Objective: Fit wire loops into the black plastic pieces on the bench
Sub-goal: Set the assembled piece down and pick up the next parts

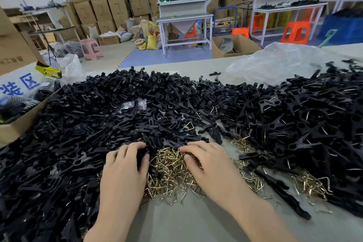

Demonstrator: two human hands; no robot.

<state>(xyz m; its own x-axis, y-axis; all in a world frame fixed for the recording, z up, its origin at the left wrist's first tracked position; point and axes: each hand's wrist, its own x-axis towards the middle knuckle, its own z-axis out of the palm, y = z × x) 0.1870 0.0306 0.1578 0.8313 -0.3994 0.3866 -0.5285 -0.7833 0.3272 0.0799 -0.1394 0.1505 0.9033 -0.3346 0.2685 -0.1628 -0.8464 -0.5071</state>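
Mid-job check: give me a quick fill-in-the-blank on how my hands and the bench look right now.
1. The left hand grips a ___ plastic piece.
2. The wire loops lie ___ the left hand and the right hand.
3. The clear bag lies on the bench, at the far ___.
Missing words: black; between; right.

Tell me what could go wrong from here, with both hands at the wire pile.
1. The brass-coloured bent wire loops lie tangled, so the right hand may lift several at once.
2. Their cut ends could prick the fingers digging among them.
3. The black plastic piece in the grip of the left hand sits against the big heap of black plastic pieces; finished and unfinished ones may get mixed.
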